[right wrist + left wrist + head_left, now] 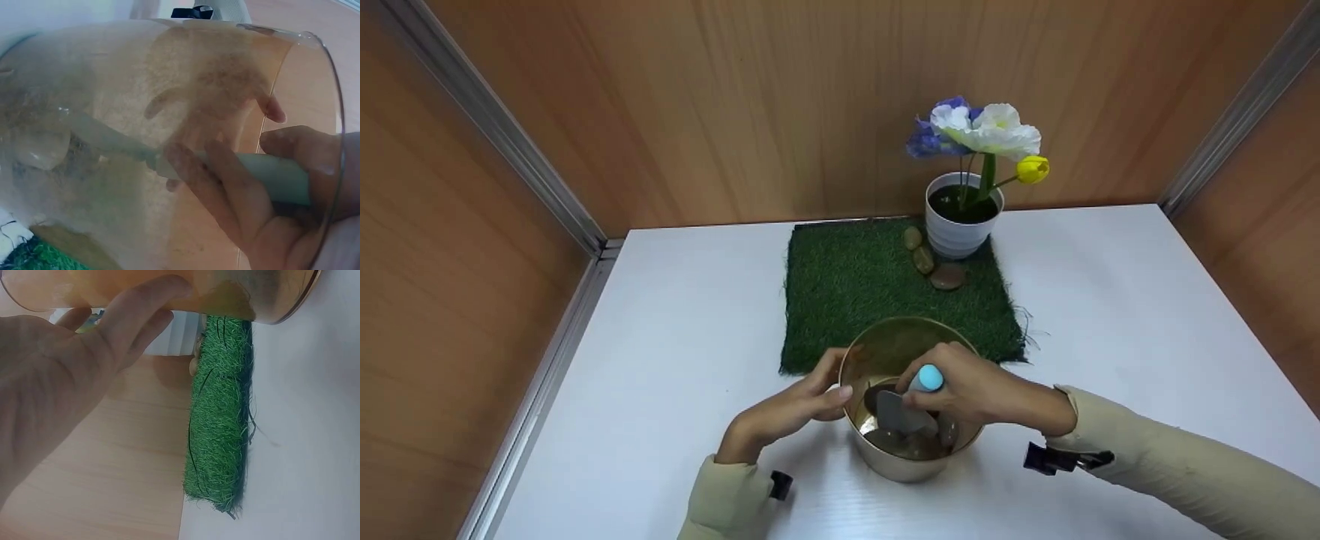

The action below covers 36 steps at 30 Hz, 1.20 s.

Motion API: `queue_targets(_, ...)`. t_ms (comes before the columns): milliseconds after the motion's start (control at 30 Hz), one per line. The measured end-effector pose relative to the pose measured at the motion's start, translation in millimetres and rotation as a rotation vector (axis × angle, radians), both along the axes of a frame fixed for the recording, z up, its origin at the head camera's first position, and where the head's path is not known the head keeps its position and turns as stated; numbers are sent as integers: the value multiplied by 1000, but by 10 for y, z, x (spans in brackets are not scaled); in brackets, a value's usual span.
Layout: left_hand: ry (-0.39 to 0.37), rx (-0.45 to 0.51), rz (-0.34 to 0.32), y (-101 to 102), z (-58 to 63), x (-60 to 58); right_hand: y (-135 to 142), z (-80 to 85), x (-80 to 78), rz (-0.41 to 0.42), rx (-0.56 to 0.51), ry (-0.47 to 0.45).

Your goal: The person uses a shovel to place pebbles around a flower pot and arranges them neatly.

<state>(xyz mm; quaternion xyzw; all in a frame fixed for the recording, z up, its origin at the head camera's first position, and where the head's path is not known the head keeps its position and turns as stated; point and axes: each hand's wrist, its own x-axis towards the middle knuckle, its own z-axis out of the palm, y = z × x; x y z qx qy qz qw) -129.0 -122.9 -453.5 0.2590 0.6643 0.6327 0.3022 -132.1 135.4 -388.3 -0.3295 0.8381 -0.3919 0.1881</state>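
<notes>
My right hand [971, 386] grips the trowel [904, 415], likely light and stiff, by its handle [929, 377], the best hold, inside the amber container [896, 466] on the worktop [675, 322], perhaps slick and brittle, which my left hand [793, 407] cups.

Glare on tabletop [847, 514] (wrist views hazy)

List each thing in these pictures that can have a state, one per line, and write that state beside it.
Container: open-topped, held, dark rounded things inside
Trowel: held, blade down inside the container
Left hand: holding the container's side
Right hand: gripping the trowel's handle
Flowerpot: upright, planted
White flower: spread open
Yellow flower: closed into a cup
Purple flower: partly hidden
Three stones: lying beside the flowerpot
Grass mat: lying flat
</notes>
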Motion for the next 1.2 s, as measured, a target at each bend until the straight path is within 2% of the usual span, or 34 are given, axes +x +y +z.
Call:
queue_targets(233, 0, -17, 12, -1, 13, 5, -6, 5, -30, 28, 3, -55)
queue_targets(500, -4, 0, 5, -6, -4, 1, -43, -2, -52, 65, -23, -156)
queue_targets(700, -18, -2, 1, -1, 12, 6, -29, -2, -75, 44, -39, -228)
queue_targets(967, -24, 18, 1, -4, 10, 22, -31, -8, -95, 1, -75, -410)
queue_targets(1200, -15, 13, 4, -5, 3, 13, -44, -12, -97, -17, -90, -447)
